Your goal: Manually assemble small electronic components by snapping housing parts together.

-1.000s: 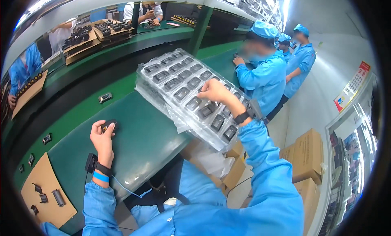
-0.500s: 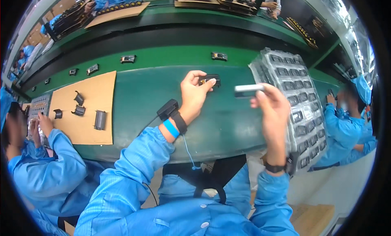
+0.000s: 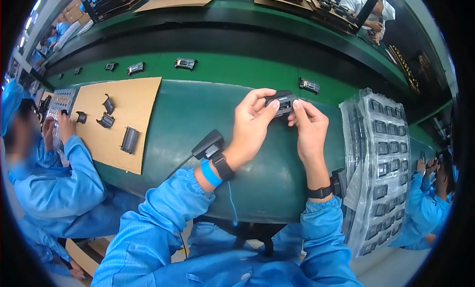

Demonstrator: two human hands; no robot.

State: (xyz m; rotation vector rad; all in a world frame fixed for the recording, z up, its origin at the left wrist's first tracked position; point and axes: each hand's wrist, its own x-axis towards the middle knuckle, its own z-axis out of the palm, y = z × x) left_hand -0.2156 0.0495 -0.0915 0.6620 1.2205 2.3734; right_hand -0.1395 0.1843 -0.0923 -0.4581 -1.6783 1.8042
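A small black device housing (image 3: 283, 100) with a dark grey frame-like face is held between my two hands, above the far side of the green bench mat. My left hand (image 3: 251, 122) is closed round its left end, thumb pressing near the opening in the face. On the right end, my right hand (image 3: 311, 128) pinches with thumb and fingers. The frame-like face lies on the housing; whether it sits fully down cannot be told. The underside is hidden by my fingers.
Clear plastic trays (image 3: 368, 178) of dark frames are stacked at right. Cardboard (image 3: 116, 151) with several black curved parts (image 3: 129, 140) lies left. Several device units, one nearest my right hand (image 3: 309, 85), line the green strip beyond. Blue-sleeved co-workers (image 3: 54, 188) sit on both sides.
My right hand has brought a flat light-edged piece from the right to the black housing in my left hand. Both hands now grip it together. The view has shifted somewhat.
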